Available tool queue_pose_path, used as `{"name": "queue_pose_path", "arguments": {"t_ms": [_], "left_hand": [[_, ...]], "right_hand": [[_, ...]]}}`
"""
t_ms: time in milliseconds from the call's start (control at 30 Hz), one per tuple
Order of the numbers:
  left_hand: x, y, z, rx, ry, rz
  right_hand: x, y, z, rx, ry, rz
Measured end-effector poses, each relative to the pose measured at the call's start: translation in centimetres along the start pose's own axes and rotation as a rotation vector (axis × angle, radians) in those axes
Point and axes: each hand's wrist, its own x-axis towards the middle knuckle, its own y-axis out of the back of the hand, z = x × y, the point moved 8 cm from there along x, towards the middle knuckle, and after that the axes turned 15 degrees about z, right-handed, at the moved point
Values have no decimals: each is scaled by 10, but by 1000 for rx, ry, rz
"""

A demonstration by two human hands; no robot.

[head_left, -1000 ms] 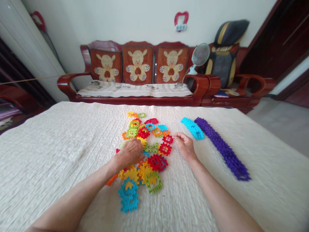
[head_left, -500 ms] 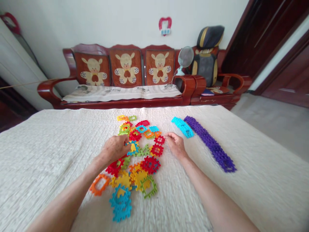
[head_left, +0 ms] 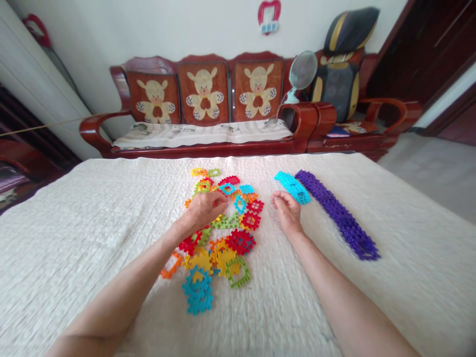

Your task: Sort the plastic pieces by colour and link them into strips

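Note:
A loose pile of toothed plastic building tiles lies in the middle of the bed-like surface. My left hand point(head_left: 208, 207) is over the pile, its thumb and fingers pointing right and a little apart. Just right of those fingertips is a blue frame tile point(head_left: 240, 198), with a small gap between. My right hand point(head_left: 287, 210) is loosely closed, fingers curled, with nothing visible in it. It is right of the red window tiles point(head_left: 251, 221) and touches none of them. Beyond it are a light-blue strip of joined tiles point(head_left: 293, 187) and a long purple strip point(head_left: 336, 214).
Nearer me are a blue tile stack point(head_left: 199, 297), a green frame tile point(head_left: 238, 272) and an orange frame tile point(head_left: 171, 266). They lie on a white quilted cover point(head_left: 92, 213). Behind its far edge stand a wooden sofa point(head_left: 92, 131) and a small fan point(head_left: 303, 70).
The blue frame tile has gone from beside my left fingers to farther right, near the red tiles. My left hand has moved right and away from me. The camera view has shifted slightly.

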Motion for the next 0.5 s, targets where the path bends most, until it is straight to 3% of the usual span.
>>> {"name": "queue_pose_path", "arguments": {"t_ms": [100,200,367,500], "left_hand": [[-28,-11,15,-43,-172,-206],[-52,-22,36,-74,-350,-314],[-67,-40,57,29,-465,-343],[-60,-36,47,97,-470,-316]], "right_hand": [[-1,-3,-1,-17,5,-27],[-2,-4,-2,-20,11,-41],[-3,-4,-2,-17,21,-50],[-3,-4,0,0,14,-44]]}}
